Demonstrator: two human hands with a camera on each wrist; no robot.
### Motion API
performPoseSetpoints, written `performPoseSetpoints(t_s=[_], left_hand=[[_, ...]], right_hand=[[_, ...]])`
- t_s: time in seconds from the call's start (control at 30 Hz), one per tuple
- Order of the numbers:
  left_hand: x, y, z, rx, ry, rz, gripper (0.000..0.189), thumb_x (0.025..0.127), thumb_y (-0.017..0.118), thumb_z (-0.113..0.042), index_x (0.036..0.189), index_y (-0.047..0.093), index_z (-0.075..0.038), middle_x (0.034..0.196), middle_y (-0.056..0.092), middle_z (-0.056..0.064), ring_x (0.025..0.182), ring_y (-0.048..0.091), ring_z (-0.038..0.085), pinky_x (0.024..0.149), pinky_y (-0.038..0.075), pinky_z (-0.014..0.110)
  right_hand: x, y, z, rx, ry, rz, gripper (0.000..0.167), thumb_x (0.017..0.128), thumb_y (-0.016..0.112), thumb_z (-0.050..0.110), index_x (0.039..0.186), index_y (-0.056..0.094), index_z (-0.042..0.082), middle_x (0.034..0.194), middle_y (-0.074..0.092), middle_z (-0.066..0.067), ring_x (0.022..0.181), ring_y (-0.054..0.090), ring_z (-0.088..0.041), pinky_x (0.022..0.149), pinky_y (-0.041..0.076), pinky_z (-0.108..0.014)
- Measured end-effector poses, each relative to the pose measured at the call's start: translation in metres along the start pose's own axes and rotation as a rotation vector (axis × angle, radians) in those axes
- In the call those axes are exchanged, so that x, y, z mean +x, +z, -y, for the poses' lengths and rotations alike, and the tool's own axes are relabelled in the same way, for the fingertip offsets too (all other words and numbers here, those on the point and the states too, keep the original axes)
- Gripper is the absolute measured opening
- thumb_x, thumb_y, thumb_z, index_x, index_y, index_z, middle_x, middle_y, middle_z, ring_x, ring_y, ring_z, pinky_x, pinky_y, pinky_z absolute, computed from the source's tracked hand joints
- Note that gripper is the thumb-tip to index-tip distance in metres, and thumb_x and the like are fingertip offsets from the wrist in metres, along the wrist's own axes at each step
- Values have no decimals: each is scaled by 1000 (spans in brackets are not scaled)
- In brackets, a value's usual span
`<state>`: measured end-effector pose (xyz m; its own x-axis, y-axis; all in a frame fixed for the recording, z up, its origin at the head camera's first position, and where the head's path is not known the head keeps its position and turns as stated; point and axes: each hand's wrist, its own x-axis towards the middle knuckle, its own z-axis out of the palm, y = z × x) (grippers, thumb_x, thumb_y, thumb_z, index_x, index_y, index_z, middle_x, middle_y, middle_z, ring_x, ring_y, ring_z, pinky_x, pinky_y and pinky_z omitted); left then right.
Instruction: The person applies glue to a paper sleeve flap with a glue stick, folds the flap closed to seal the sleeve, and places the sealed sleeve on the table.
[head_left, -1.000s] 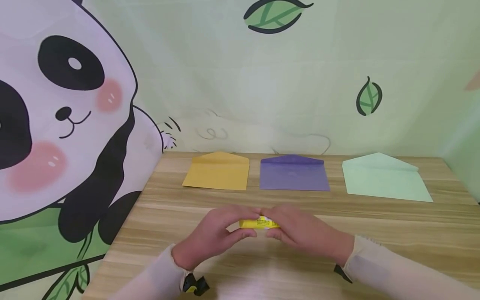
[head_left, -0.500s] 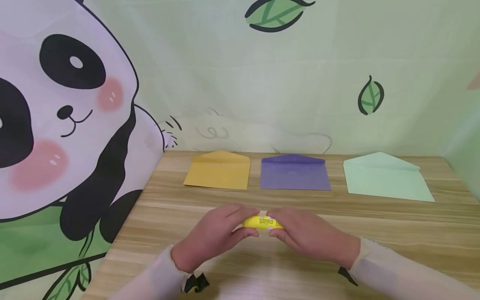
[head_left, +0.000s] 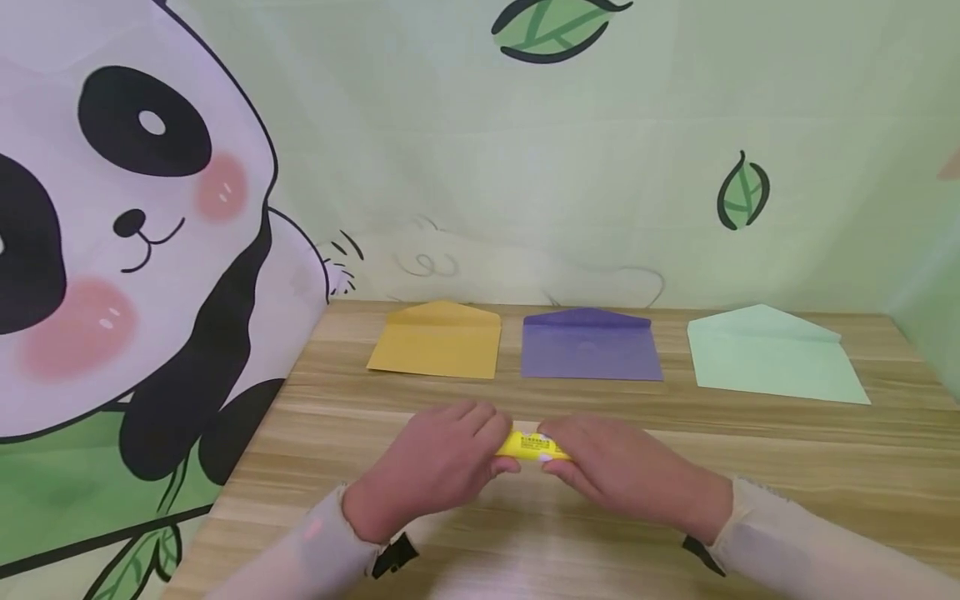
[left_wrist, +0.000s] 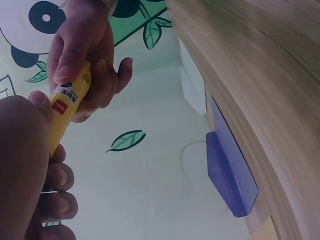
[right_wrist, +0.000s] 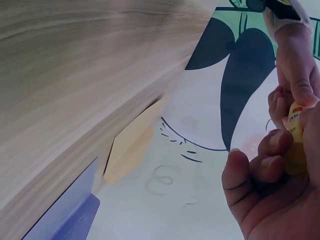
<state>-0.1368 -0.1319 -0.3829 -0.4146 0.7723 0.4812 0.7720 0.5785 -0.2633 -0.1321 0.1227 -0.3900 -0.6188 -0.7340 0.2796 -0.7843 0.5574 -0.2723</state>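
Note:
Both hands hold a yellow glue stick (head_left: pixel 529 447) sideways over the near part of the table. Its left end is inside my left hand (head_left: pixel 435 460), the knuckles turned up and the fingers wrapped over it. At the other end my right hand (head_left: pixel 630 465) pinches it between thumb and fingers. The left wrist view shows a red label and dark print on the glue stick (left_wrist: pixel 64 107), with a thumb along it from each side. In the right wrist view the right fingers curl around the glue stick (right_wrist: pixel 296 135), and its far end goes into the left hand.
Three envelopes with raised flaps lie in a row at the table's back: an orange-yellow one (head_left: pixel 435 352), a purple one (head_left: pixel 591 354) and a pale mint one (head_left: pixel 776 367). Behind the wooden table (head_left: pixel 825 467) hangs a green backdrop (head_left: pixel 585 192) with a panda picture.
My left hand has rolled over, knuckles now upward, and its fingers cover more of the glue stick's left end. The right hand has shifted slightly right with it.

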Motion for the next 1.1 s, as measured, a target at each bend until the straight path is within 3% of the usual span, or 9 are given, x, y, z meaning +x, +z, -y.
performPoseSetpoints(t_s=[0.13, 0.53, 0.93, 1.1], left_hand=[[-1, -1, 1, 6, 19, -7, 47, 107, 29, -52, 88, 51, -15, 74, 44, -5, 59, 37, 9, 46, 32, 21], [0, -7, -3, -81, 1, 35, 52, 106, 24, -54, 84, 48, -14, 69, 36, -5, 54, 28, 8, 43, 22, 19], [1, -16, -11, -77, 26, 35, 50, 108, 24, -51, 82, 47, -14, 66, 35, -5, 54, 29, 9, 44, 22, 19], [3, -18, -12, -123, 29, 74, 41, 105, 43, -49, 82, 47, -15, 66, 35, -7, 53, 28, 6, 44, 22, 18]], right_hand=[[-2, 1, 1, -46, -22, -27, 32, 104, 53, 36, 121, 60, 10, 94, 59, 10, 79, 50, -4, 70, 51, -26], [-6, -5, 3, -111, -81, -42, 35, 105, 50, 38, 119, 60, 7, 94, 62, 7, 79, 52, -5, 69, 52, -27], [-14, -10, 5, -190, -155, -123, 39, 106, 44, 41, 119, 60, 7, 94, 64, 4, 80, 57, -7, 66, 53, -26], [-17, -10, 6, -207, -171, -139, 40, 107, 43, 41, 118, 61, 7, 94, 65, 5, 78, 56, -8, 65, 52, -26]])
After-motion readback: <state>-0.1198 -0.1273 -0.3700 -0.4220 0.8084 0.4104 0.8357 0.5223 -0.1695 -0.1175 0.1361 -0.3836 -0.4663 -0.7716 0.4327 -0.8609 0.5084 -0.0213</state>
